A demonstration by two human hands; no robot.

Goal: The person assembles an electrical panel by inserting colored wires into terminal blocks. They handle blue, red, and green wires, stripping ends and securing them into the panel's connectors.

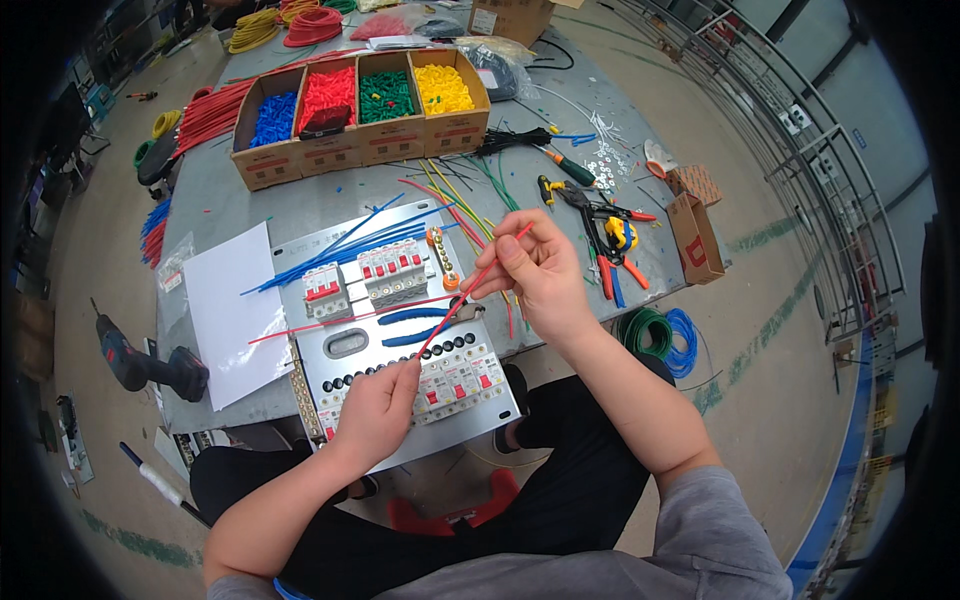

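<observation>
Some red wire (pixel 441 327) pinched by left hand (pixel 376 418), right hand (pixel 540 275); breaker labels (pixel 460 376) unreadable.

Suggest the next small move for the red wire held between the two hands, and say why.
Perhaps the left hand should guide the red wire down toward the lower row of switches. Both it and the right hand pinch the wire, with a straight length between them, and in this view the left hand overlaps that row.

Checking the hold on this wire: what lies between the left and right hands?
In the head view, a red wire runs from the left hand to the right hand; behind it, blue-handled pliers lie on the metal panel.
</observation>
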